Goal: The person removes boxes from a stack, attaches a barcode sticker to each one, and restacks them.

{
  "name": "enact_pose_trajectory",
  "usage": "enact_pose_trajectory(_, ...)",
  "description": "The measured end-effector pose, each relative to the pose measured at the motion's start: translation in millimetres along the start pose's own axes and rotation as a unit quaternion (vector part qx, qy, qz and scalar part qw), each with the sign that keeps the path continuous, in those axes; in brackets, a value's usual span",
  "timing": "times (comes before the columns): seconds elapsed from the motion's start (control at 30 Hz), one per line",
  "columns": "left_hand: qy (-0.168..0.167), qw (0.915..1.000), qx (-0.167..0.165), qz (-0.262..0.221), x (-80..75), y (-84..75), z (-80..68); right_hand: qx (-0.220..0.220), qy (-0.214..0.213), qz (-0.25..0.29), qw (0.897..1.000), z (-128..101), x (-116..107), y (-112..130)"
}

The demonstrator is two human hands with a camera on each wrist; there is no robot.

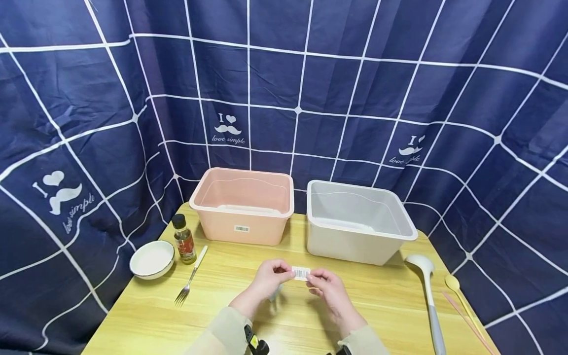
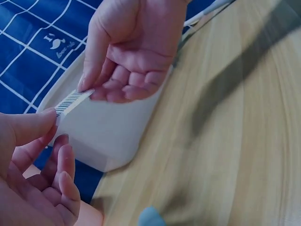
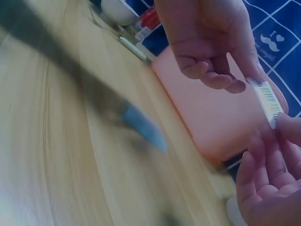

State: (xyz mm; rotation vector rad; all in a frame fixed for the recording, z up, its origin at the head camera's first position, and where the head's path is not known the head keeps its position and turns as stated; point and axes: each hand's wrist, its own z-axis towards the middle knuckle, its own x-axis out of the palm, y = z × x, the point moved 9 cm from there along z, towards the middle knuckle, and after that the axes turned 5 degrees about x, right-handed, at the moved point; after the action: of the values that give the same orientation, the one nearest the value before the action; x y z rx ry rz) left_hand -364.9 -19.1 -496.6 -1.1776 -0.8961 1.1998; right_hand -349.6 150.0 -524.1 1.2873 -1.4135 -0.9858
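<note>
Both hands hold a small white barcode label (image 1: 301, 273) between them, above the middle of the table. My left hand (image 1: 267, 277) pinches its left end between thumb and forefinger. At the other end the thumb and fingertips of my right hand (image 1: 329, 291) pinch it. Black bars face up in the left wrist view, where the label (image 2: 70, 104) spans the two thumbs. Below the hands lies a light blue object (image 3: 143, 128), blurred in the right wrist view and mostly hidden by the left hand in the head view.
A pink bin (image 1: 241, 229) and a grey bin (image 1: 350, 246) stand at the back. To the left are a white bowl (image 1: 152, 260), a dark-capped bottle (image 1: 185, 241) and a fork (image 1: 191, 278). A ladle (image 1: 428, 291), a yellow spoon (image 1: 461, 298) and a pink stick (image 1: 468, 323) lie rightward.
</note>
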Motion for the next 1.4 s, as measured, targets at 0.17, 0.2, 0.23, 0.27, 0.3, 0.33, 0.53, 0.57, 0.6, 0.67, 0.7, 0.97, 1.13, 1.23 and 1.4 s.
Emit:
enact_pose_trajectory(0.17,0.008,0.9995,-0.001,0.031,12.9,5.3,-1.7,-0.022,-0.040,-0.050,0.998,-4,-14,3)
enact_pose_trajectory(0.2,0.011,0.9994,-0.001,0.034,16.2,7.0,-2.3,-0.029,-0.049,-0.065,0.996,-5,-17,3)
enact_pose_trajectory(0.23,0.012,0.9993,0.003,0.034,19.7,8.4,-3.1,-0.035,-0.057,-0.077,0.995,-5,-20,4)
enact_pose_trajectory(0.27,0.014,0.9991,0.001,0.041,23.1,11.4,-3.5,-0.041,-0.062,-0.087,0.993,-6,-22,4)
enact_pose_trajectory(0.3,0.015,0.9990,-0.003,0.042,26.4,14.1,-4.4,-0.045,-0.066,-0.090,0.993,-7,-24,3)
enact_pose_trajectory(0.33,0.015,0.9990,-0.005,0.042,29.7,16.3,-5.6,-0.048,-0.068,-0.094,0.992,-9,-27,3)
enact_pose_trajectory(0.53,0.017,0.9978,-0.013,0.062,52.6,28.8,-8.2,-0.054,-0.089,-0.109,0.989,-17,-45,-2)
enact_pose_trajectory(0.57,0.018,0.9974,-0.011,0.069,56.6,29.6,-7.9,-0.053,-0.095,-0.113,0.988,-18,-49,-3)
enact_pose_trajectory(0.6,0.019,0.9971,-0.008,0.074,60.5,29.9,-7.3,-0.053,-0.102,-0.118,0.986,-19,-52,-4)
enact_pose_trajectory(0.67,0.020,0.9967,-0.002,0.079,68.1,29.1,-5.6,-0.061,-0.121,-0.139,0.981,-20,-61,-3)
enact_pose_trajectory(0.7,0.020,0.9964,0.001,0.083,72.1,29.2,-4.1,-0.062,-0.133,-0.148,0.978,-20,-65,-3)
enact_pose_trajectory(0.97,0.001,0.9923,0.017,0.122,103.1,34.9,24.1,-0.096,-0.222,-0.215,0.946,-12,-101,7)
enact_pose_trajectory(1.13,-0.009,0.9847,0.044,0.168,119.2,32.0,42.4,-0.114,-0.255,-0.238,0.930,-1,-121,11)
enact_pose_trajectory(1.23,-0.020,0.9770,0.055,0.205,126.4,29.6,52.2,-0.118,-0.276,-0.242,0.923,6,-129,16)
enact_pose_trajectory(1.4,-0.042,0.9598,0.076,0.267,135.6,20.6,69.3,-0.134,-0.306,-0.248,0.909,17,-136,30)
